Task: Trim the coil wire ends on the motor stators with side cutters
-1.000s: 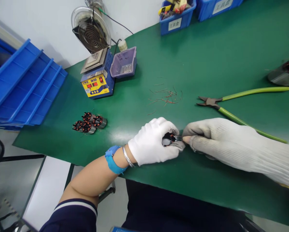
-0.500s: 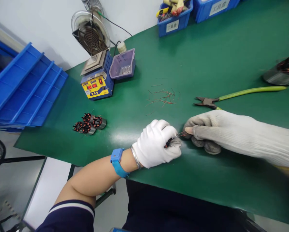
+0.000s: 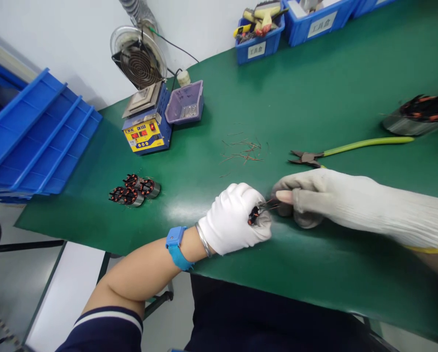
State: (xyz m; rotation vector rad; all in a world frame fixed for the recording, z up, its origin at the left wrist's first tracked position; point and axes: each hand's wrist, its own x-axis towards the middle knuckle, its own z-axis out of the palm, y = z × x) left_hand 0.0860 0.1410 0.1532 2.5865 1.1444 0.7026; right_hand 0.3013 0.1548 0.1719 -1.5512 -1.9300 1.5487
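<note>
Since a second ago the left hand (image 3: 237, 220) has closed further round the wound core (image 3: 253, 216), and the right hand (image 3: 276, 196) now covers most of the lower handle of the wire cutters (image 3: 310, 158). The core sits in the left glove, nearer the person than the wire cutters and left of them. Its bit of exposed dark-and-copper end faces the right hand; the glove hides the rest, so its long axis cannot be told exactly. Thin wires (image 3: 272, 205), blurred, run sideways from it to the right hand, whose thumb and forefinger pinch them.

The wire cutters' jaws stand apart, pointing left. Left of them lie wire clippings (image 3: 251, 158); farther left, four wound cores (image 3: 131, 189) stand grouped, with a heater unit (image 3: 146, 138) and purple tray (image 3: 187, 93) behind. A blue bin (image 3: 259, 54) stands beyond the wire cutters, and another metal-sided piece (image 3: 409, 126) behind and right.
</note>
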